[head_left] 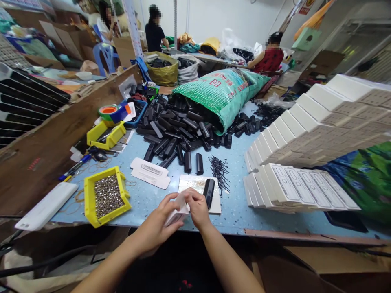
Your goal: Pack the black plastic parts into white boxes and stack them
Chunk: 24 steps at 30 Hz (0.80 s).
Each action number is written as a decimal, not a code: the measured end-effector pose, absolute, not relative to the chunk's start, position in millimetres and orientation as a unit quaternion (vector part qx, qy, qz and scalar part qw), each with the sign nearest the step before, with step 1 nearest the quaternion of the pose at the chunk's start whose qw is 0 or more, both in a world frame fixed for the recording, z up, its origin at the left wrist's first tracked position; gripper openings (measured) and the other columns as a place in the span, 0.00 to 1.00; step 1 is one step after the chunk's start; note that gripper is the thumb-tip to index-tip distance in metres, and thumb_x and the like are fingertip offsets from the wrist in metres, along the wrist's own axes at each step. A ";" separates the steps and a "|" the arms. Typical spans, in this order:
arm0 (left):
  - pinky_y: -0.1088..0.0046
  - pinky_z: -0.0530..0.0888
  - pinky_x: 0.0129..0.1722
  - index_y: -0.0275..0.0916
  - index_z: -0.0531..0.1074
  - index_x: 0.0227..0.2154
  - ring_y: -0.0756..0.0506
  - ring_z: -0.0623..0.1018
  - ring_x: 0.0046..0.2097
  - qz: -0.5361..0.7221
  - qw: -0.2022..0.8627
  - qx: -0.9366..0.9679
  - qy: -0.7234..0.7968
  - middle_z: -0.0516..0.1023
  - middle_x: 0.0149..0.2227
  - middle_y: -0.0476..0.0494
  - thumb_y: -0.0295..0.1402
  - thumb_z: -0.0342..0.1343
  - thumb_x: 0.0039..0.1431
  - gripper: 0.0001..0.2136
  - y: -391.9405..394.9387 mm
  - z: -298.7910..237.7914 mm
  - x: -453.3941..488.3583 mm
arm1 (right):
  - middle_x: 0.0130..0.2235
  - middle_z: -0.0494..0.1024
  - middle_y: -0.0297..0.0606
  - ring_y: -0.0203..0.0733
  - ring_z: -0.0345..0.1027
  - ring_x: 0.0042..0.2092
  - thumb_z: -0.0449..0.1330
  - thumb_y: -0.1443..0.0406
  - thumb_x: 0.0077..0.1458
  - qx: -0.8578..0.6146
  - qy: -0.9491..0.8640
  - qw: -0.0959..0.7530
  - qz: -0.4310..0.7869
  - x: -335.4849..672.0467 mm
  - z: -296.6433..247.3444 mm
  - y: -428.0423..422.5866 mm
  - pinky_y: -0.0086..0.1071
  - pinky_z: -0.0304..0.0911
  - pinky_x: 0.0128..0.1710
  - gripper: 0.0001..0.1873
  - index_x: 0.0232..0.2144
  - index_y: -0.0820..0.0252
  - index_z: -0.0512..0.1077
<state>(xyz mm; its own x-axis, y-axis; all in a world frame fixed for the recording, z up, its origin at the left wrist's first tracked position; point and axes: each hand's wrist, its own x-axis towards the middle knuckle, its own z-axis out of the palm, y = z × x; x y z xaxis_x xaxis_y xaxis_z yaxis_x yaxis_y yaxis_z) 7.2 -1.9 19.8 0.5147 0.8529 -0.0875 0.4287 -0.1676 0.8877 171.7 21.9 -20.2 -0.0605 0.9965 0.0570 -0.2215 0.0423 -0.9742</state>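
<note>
Head view: our left hand and right hand both pinch a small white carton over the near edge of the blue table. Its card looks thin and matte. Risk, we judge: a hard squeeze creases it, or it slips off the edge. Just beyond, a smooth black oblong part lies on a flat white card. A yellow tray of shiny metal bits sits to the left.
</note>
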 end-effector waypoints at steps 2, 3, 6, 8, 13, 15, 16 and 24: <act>0.56 0.59 0.60 0.44 0.60 0.47 0.37 0.61 0.61 0.205 0.503 0.716 0.439 0.57 0.60 0.38 0.35 0.57 0.55 0.18 -0.3 21.1 3.3 | 0.31 0.73 0.35 0.37 0.67 0.32 0.62 0.50 0.52 -0.406 -0.468 0.516 0.592 171.5 -22.9 21.6 0.30 0.65 0.34 0.19 0.33 0.60 0.76; 0.55 0.60 0.59 0.44 0.57 0.49 0.36 0.62 0.61 0.195 0.521 0.704 0.441 0.58 0.60 0.37 0.36 0.61 0.51 0.25 1.0 20.4 2.8 | 0.35 0.74 0.37 0.39 0.69 0.35 0.62 0.49 0.52 -0.398 -0.486 0.499 0.597 171.8 -22.9 21.0 0.31 0.67 0.36 0.21 0.38 0.60 0.76; 0.55 0.65 0.56 0.42 0.43 0.59 0.34 0.66 0.58 0.230 0.535 0.651 0.488 0.57 0.59 0.32 0.36 0.67 0.41 0.46 5.6 14.1 8.1 | 0.51 0.72 0.44 0.46 0.68 0.51 0.59 0.46 0.53 -0.348 -0.591 0.471 0.555 174.4 -18.2 17.7 0.39 0.64 0.51 0.28 0.49 0.57 0.73; 0.58 0.65 0.55 0.42 0.34 0.63 0.36 0.68 0.57 0.272 0.525 0.620 0.516 0.57 0.59 0.31 0.33 0.64 0.44 0.50 8.0 9.9 15.0 | 0.55 0.71 0.44 0.47 0.65 0.56 0.56 0.47 0.56 -0.321 -0.631 0.470 0.527 175.6 -13.4 15.2 0.42 0.60 0.57 0.26 0.49 0.56 0.74; 0.62 0.71 0.47 0.42 0.26 0.65 0.41 0.76 0.44 0.244 0.560 0.608 0.508 0.69 0.51 0.37 0.29 0.61 0.46 0.53 11.5 9.0 25.2 | 0.45 0.79 0.41 0.46 0.73 0.47 0.55 0.54 0.60 -0.408 -0.557 0.475 0.546 166.6 -7.7 4.5 0.42 0.69 0.49 0.18 0.46 0.56 0.76; 0.62 0.70 0.49 0.41 0.29 0.66 0.40 0.75 0.46 0.253 0.569 0.610 0.490 0.69 0.53 0.36 0.29 0.62 0.44 0.53 13.7 7.9 24.7 | 0.49 0.77 0.42 0.47 0.71 0.51 0.52 0.56 0.62 -0.417 -0.588 0.489 0.491 165.9 -8.1 -0.4 0.43 0.66 0.53 0.19 0.49 0.56 0.74; 0.62 0.68 0.52 0.41 0.32 0.66 0.38 0.74 0.50 0.265 0.574 0.607 0.482 0.68 0.55 0.35 0.28 0.62 0.43 0.52 15.1 6.4 23.4 | 0.53 0.74 0.43 0.47 0.67 0.55 0.52 0.57 0.62 -0.405 -0.631 0.479 0.457 169.6 -8.9 -1.4 0.44 0.63 0.56 0.19 0.51 0.56 0.72; 0.58 0.75 0.44 0.48 0.47 0.63 0.38 0.79 0.44 0.398 0.749 0.221 0.482 0.78 0.41 0.42 0.28 0.61 0.49 0.40 26.5 -14.0 -12.2 | 0.65 0.55 0.43 0.56 0.40 0.67 0.54 0.81 0.47 -0.470 -0.857 0.153 0.141 286.2 -23.1 24.2 0.65 0.38 0.61 0.30 0.50 0.53 0.71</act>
